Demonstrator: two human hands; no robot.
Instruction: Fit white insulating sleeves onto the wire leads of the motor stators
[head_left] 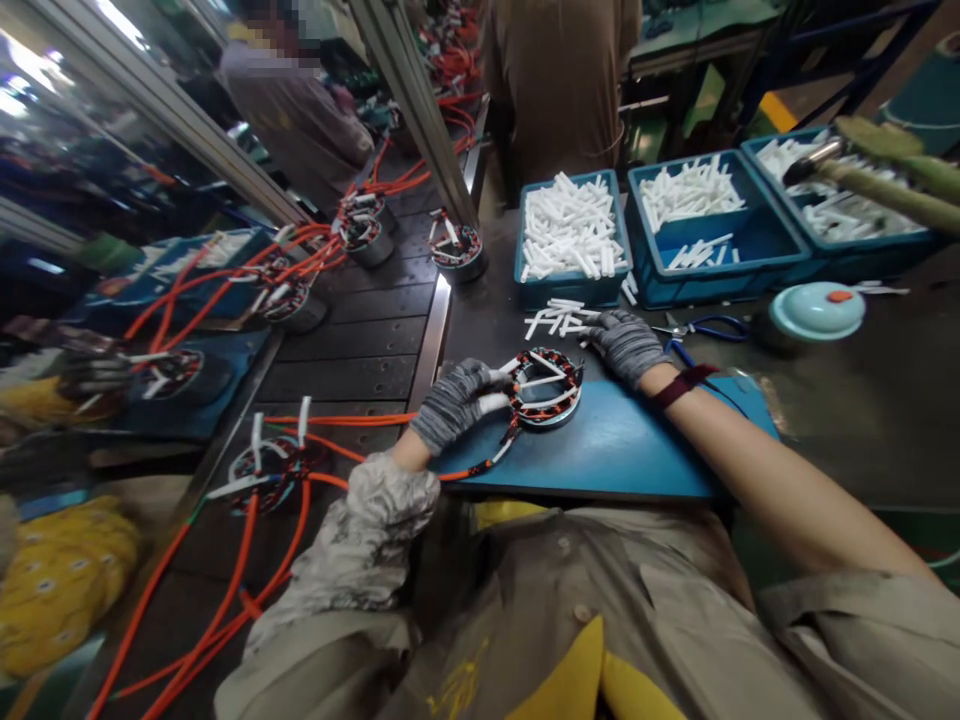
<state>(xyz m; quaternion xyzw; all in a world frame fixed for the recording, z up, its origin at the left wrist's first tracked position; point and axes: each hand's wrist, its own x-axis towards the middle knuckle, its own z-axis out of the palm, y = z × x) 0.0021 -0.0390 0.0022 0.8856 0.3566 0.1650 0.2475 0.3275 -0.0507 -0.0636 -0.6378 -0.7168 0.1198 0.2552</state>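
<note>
A motor stator (553,410), a ring wound with black and orange cord and fitted with white sleeves, lies on a blue mat (630,450). My left hand (457,400), in a grey glove with white fingertips, grips the stator's left edge, where leads come out. An orange cable (457,476) runs from it to the left. Just beyond the stator, loose white sleeves (559,318) are scattered on the table. My right hand (622,345), also gloved, has its fingertips closed together at the right end of these sleeves, pinching one; its fingers partly hide it.
Blue bins (574,290) of white sleeves stand at the back. Blue-handled scissors (716,328) and a turquoise-lidded container (817,312) lie right. Left, a conveyor (375,320) carries more stators (270,470) with orange cables. Co-workers (292,130) are across and at left.
</note>
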